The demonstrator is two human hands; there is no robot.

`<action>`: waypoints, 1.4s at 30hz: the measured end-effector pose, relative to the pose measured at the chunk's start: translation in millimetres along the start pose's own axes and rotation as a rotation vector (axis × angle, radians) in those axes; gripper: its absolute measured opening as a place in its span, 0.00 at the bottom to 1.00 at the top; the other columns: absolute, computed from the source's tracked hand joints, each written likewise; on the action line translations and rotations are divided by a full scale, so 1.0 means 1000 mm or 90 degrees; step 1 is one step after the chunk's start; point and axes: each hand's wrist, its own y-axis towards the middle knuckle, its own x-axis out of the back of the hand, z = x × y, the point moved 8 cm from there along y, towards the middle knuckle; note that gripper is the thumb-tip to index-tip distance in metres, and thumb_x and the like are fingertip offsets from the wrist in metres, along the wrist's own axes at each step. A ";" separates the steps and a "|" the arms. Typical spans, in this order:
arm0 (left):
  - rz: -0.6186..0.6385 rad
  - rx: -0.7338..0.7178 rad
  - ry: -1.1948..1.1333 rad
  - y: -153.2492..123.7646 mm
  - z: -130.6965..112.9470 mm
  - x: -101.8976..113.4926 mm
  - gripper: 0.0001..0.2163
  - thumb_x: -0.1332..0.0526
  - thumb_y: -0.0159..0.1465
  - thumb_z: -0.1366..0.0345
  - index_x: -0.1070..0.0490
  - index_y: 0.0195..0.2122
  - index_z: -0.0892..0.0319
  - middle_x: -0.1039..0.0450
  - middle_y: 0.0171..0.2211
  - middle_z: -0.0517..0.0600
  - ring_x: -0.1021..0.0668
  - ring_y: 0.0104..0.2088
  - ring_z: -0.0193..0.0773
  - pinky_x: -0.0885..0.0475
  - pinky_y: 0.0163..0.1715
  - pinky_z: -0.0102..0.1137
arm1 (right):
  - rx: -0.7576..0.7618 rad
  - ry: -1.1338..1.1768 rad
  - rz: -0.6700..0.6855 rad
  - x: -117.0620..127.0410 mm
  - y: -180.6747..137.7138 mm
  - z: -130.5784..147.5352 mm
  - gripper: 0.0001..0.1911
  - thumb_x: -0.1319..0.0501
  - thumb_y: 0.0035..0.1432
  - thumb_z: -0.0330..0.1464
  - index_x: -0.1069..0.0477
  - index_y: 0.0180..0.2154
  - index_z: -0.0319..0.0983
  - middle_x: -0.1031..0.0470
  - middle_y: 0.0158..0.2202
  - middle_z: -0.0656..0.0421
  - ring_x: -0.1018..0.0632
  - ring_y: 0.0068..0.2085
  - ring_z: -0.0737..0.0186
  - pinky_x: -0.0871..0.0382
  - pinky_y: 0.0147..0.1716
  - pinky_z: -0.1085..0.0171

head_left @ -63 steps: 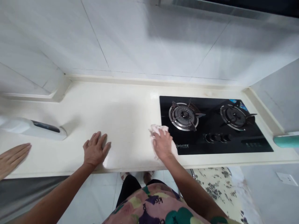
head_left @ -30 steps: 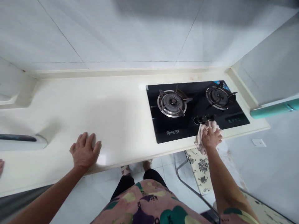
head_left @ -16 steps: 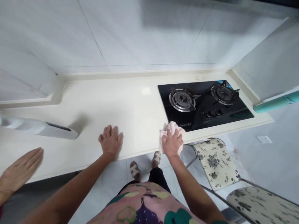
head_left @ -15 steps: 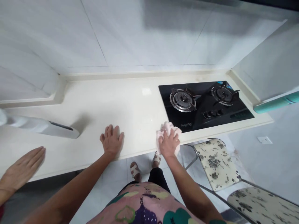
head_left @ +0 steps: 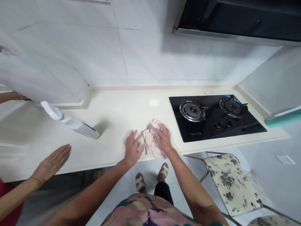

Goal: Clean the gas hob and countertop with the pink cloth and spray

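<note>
Head view: pink cloth (head_left: 150,143) spread and crumpled on the counter (head_left: 117,108), near its front edge, left of the stove (head_left: 213,115) and not touching it. Right hand (head_left: 165,138) lies on the cloth, fingers out fairly straight; whether it pinches the fabric or only presses, cannot tell. Left hand (head_left: 133,149) half open, fingers loosely bent, just beside the cloth, nothing in it.

Progress, as a judgement: cloth work is mid-way. Cloth is out and under the hand, not folded or set aside. No streaks or dirt readable on the counter, so worked and unworked parts can't be told apart. White device (head_left: 78,125) stands well left of the cloth, covering its own patch.

Hard to see: cloth's underside and the right palm are hidden; left hand slightly blurred, contact with counter unclear. Co-worker's hand (head_left: 53,161) shows at left, body mostly out of frame; another forearm (head_left: 8,96) cut off farther back. Hood (head_left: 235,18) cut off at top, green roll (head_left: 284,119) at right, chairs (head_left: 231,185) at bottom. Stove lettering too small to read fully. Space under the counter at left is dark.
</note>
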 end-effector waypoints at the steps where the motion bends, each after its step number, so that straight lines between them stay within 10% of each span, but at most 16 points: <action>1: 0.036 -0.041 -0.009 -0.001 -0.019 -0.005 0.23 0.44 0.72 0.57 0.30 0.66 0.54 0.42 0.75 0.59 0.45 0.76 0.56 0.46 0.71 0.54 | -0.004 -0.011 -0.037 0.012 -0.002 -0.022 0.20 0.44 0.71 0.37 0.22 0.58 0.45 0.38 0.71 0.50 0.35 0.66 0.47 0.40 0.64 0.47; 5: 0.189 -0.074 -0.034 0.010 -0.072 -0.039 0.28 0.35 0.66 0.52 0.30 0.67 0.50 0.53 0.78 0.57 0.52 0.78 0.61 0.51 0.72 0.59 | -0.168 -0.118 -0.182 0.053 -0.026 -0.125 0.24 0.50 0.72 0.39 0.22 0.58 0.37 0.36 0.68 0.42 0.35 0.68 0.44 0.39 0.65 0.44; 9: 0.278 -0.021 -0.031 0.034 -0.089 -0.076 0.40 0.31 0.60 0.43 0.36 0.72 0.47 0.60 0.80 0.57 0.57 0.77 0.69 0.55 0.71 0.66 | -0.299 -0.220 -0.152 0.051 -0.048 -0.179 0.32 0.55 0.73 0.42 0.33 0.67 0.33 0.41 0.72 0.38 0.42 0.73 0.38 0.45 0.67 0.35; 19: 0.347 -0.142 -0.008 0.035 -0.138 -0.145 0.37 0.39 0.63 0.35 0.39 0.73 0.38 0.60 0.80 0.49 0.57 0.77 0.72 0.59 0.69 0.69 | -0.269 -0.277 -0.149 0.041 -0.051 -0.170 0.34 0.59 0.75 0.43 0.35 0.69 0.28 0.40 0.72 0.37 0.44 0.74 0.38 0.50 0.69 0.35; 25: 0.293 -0.124 -0.004 0.152 -0.156 -0.179 0.35 0.42 0.67 0.39 0.41 0.74 0.40 0.60 0.80 0.49 0.56 0.77 0.69 0.58 0.70 0.68 | -0.272 -0.274 -0.157 0.043 -0.052 -0.167 0.34 0.58 0.75 0.43 0.33 0.67 0.29 0.39 0.71 0.37 0.44 0.74 0.40 0.50 0.70 0.36; 35: 0.249 0.060 0.042 0.361 -0.087 -0.181 0.44 0.39 0.65 0.40 0.48 0.77 0.53 0.51 0.78 0.60 0.49 0.74 0.70 0.55 0.69 0.69 | -0.284 -0.259 -0.140 0.046 -0.051 -0.165 0.34 0.57 0.74 0.43 0.35 0.68 0.29 0.41 0.72 0.36 0.44 0.75 0.36 0.51 0.69 0.35; 39: 0.245 0.027 0.072 0.353 -0.101 -0.169 0.37 0.39 0.66 0.40 0.32 0.69 0.60 0.39 0.71 0.62 0.43 0.70 0.70 0.55 0.69 0.66 | -0.280 -0.249 -0.139 0.047 -0.052 -0.166 0.34 0.58 0.74 0.44 0.35 0.69 0.30 0.41 0.72 0.36 0.45 0.75 0.37 0.51 0.69 0.34; 42: 0.252 -0.017 0.064 0.285 -0.123 -0.163 0.33 0.40 0.67 0.41 0.28 0.66 0.57 0.34 0.67 0.61 0.37 0.67 0.65 0.48 0.68 0.63 | -0.274 -0.251 -0.145 0.048 -0.054 -0.168 0.35 0.59 0.74 0.45 0.34 0.67 0.30 0.39 0.71 0.35 0.43 0.74 0.36 0.49 0.68 0.34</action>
